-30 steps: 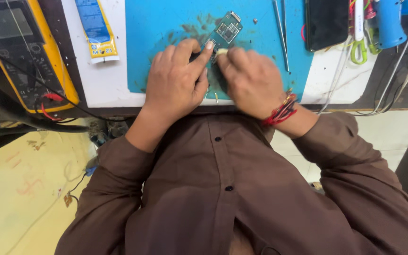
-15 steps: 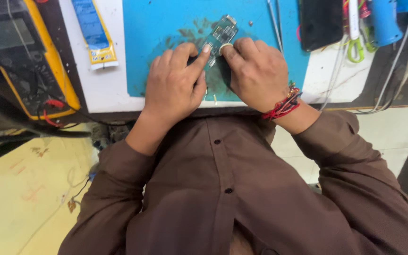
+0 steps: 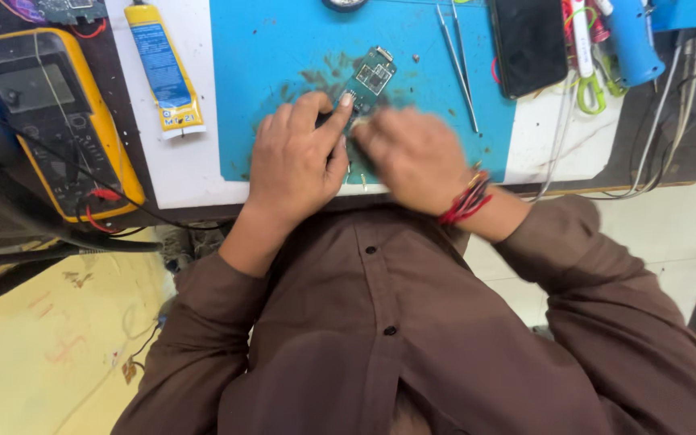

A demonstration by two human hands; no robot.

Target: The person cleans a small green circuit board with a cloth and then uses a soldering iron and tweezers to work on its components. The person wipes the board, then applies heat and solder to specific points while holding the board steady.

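Blue mat, left hand grip pinching circuit board, blurred right hand grip unclear, tweezers beside.

Yellow-blue glue tube left of my mat; grey multimeter screen far left; dark phone screen upper right.

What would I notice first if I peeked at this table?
Two hands: the left hand and the blurred right hand meet over a small green circuit board on a bright blue mat. At the far left lies a yellow multimeter.
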